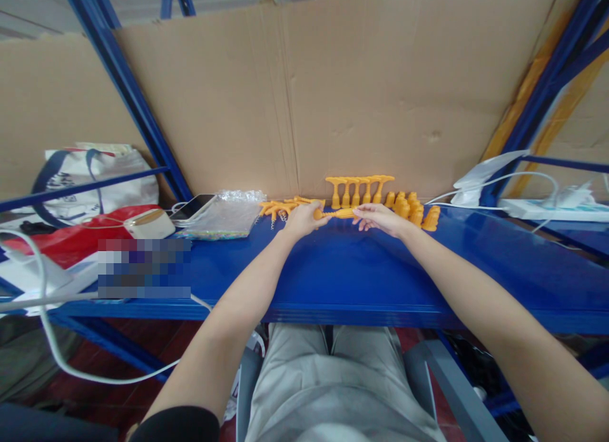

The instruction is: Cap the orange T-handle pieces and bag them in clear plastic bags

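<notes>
Both hands meet over the blue shelf, joined by a yellow plastic corkscrew (328, 214) held level between them. My left hand (302, 220) is closed around its handle end. My right hand (379, 219) pinches a yellow sleeve (346, 212) at the other end. How far the two parts overlap is too small to tell. Beside my left hand lies a pile of loose yellow corkscrews (273, 209) with bare metal spirals. Behind the hands, several T-shaped yellow corkscrews (364, 183) stand upright in a row. Yellow sleeves (408, 207) stand grouped right of my right hand.
A clear plastic bag (228, 217) and a phone (195, 207) lie on the left, near a red bag (57, 242) and a white cloth bag (102, 182). Cardboard (380, 80) backs the blue shelf (352, 277). White cables (504, 175) run at the right.
</notes>
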A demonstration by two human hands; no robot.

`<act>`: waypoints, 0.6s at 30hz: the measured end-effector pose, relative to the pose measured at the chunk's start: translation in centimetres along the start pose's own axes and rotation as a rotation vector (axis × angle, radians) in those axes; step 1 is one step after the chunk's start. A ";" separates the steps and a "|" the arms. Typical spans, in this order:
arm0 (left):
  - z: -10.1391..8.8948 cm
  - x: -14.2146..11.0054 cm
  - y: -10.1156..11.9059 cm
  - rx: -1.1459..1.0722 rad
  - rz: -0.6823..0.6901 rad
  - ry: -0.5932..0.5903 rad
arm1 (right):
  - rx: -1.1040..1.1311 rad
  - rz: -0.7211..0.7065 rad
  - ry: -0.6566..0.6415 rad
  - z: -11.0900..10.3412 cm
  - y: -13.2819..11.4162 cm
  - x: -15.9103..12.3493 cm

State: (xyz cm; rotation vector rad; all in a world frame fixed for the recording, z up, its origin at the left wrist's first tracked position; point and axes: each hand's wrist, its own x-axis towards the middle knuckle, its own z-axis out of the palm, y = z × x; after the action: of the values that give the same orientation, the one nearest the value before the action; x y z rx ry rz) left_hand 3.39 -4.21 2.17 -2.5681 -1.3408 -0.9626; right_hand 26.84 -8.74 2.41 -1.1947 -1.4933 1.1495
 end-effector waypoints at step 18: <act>0.4 -0.2 -0.1 -0.037 0.001 -0.097 | 0.230 -0.011 0.097 0.0 -0.2 0.5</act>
State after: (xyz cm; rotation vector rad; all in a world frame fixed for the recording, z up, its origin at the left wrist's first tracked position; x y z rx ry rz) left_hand 3.41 -4.15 1.70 -2.6747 -1.3573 -0.8808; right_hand 26.74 -8.28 2.63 -1.0676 -1.2561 1.2036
